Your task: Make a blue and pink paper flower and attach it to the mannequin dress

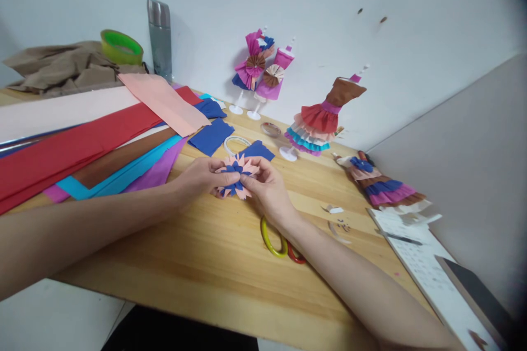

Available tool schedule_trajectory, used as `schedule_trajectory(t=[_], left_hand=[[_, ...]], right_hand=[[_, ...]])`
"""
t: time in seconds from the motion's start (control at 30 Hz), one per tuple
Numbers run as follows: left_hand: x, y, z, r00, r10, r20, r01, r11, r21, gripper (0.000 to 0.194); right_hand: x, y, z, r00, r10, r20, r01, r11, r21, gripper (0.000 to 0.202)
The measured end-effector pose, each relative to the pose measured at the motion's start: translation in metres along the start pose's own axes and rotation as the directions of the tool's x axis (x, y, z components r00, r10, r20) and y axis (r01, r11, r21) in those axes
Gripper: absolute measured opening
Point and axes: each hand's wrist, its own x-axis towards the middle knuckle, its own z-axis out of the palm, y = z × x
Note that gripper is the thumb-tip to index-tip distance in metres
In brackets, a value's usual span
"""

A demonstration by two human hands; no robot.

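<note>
Both my hands are occupied with one piece: a layered paper flower (236,168), blue petals over peach ones, held just above the wooden table (185,263) near its middle. My left hand (201,173) grasps it from the left, thumb laid over the petals; my right hand (267,182) grips the right edge, its thumb pressing close to the blue centre, the two thumb tips almost meeting. Undersides of the fingers hidden; cannot tell how they sit behind the petals. Just beyond the flower: a white ring (226,145) between two dark blue sheets, one at left (212,137), one at right (258,149). Nearer me, beside my right forearm, a yellow loop handle (265,236) and a red one (295,254), partly covered by the arm. Left side: long strips, with a red strip (82,148) running broad across the others and a peach sheet (164,101) on top. Far left, a grey bottle (160,44) stands upright. Far side: two small dressed forms close together, and, further right, a form in a tiered skirt (315,120). Right: small pale scraps (334,209) lie on the wood.
</note>
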Motion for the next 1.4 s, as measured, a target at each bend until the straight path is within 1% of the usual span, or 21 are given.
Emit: schedule_trajectory(t=[0.07,0.17,0.27,0.33,0.43,0.53,0.6,0.67,0.7,0.8,0.9,1.0,1.1,1.2,1.3,1.4], left_hand=[[-0.001,0.000,0.001,1.000,-0.012,-0.024,0.014,0.995,0.094,0.019],[-0.004,0.004,0.004,0.999,0.000,-0.036,0.007,0.980,0.199,0.011],[-0.007,0.009,0.007,0.998,0.008,-0.057,0.007,0.966,0.259,0.009],[-0.008,0.012,0.008,0.997,-0.025,-0.073,0.045,0.957,0.286,0.008],[-0.007,0.016,0.008,0.992,-0.087,-0.091,0.112,0.937,0.331,0.006],[-0.006,0.018,0.008,0.988,-0.088,-0.129,0.128,0.930,0.346,0.003],[-0.006,0.019,0.008,0.989,-0.082,-0.121,0.119,0.935,0.334,0.003],[-0.005,0.018,0.007,0.993,-0.075,-0.087,0.099,0.945,0.311,0.005],[-0.005,0.018,0.007,0.995,-0.071,-0.076,0.091,0.949,0.302,0.005],[-0.002,0.015,0.004,0.997,-0.060,-0.056,0.074,0.950,0.305,0.003],[-0.001,0.012,0.002,0.997,-0.072,-0.030,0.078,0.952,0.297,0.006],[-0.001,0.009,0.001,0.999,-0.050,-0.003,0.049,0.962,0.269,0.009],[-0.001,0.006,0.001,0.999,-0.015,0.039,0.005,0.969,0.245,0.012],[0.000,0.003,0.001,0.997,-0.014,0.070,-0.003,0.973,0.230,0.020],[0.000,0.001,0.001,0.997,-0.001,0.074,-0.017,0.971,0.238,0.023],[-0.001,0.002,0.002,0.998,0.001,0.065,-0.016,0.972,0.235,0.022]], right_hand=[[-0.001,-0.001,0.000,1.000,-0.012,0.008,0.012,1.000,-0.006,0.033],[-0.003,-0.004,0.000,0.997,-0.039,0.071,0.042,0.998,-0.040,0.033],[-0.006,-0.008,0.001,0.991,-0.044,0.128,0.059,0.991,-0.117,0.043],[-0.007,-0.011,0.000,0.986,-0.050,0.158,0.078,0.981,-0.176,0.049],[-0.008,-0.017,0.000,0.963,-0.116,0.245,0.179,0.950,-0.255,0.057],[-0.007,-0.020,-0.001,0.930,-0.196,0.312,0.301,0.893,-0.336,0.065],[-0.007,-0.019,-0.001,0.935,-0.197,0.294,0.309,0.860,-0.406,0.067],[-0.005,-0.016,-0.002,0.957,-0.172,0.232,0.261,0.861,-0.437,0.060],[-0.004,-0.013,-0.002,0.966,-0.163,0.199,0.235,0.875,-0.423,0.055],[0.000,-0.007,-0.005,0.984,-0.147,0.101,0.171,0.936,-0.309,0.034],[0.004,-0.003,-0.007,0.995,-0.092,0.047,0.099,0.979,-0.178,0.025],[0.006,-0.002,-0.006,0.998,-0.064,0.020,0.066,0.992,-0.112,0.023],[0.005,-0.002,-0.004,0.996,-0.088,-0.003,0.087,0.991,-0.105,0.021],[0.004,-0.002,-0.003,0.994,-0.107,-0.008,0.105,0.988,-0.111,0.022],[0.003,-0.001,-0.004,0.992,-0.126,-0.014,0.123,0.983,-0.133,0.022],[0.002,0.000,-0.004,0.993,-0.121,0.012,0.122,0.980,-0.158,0.022]])
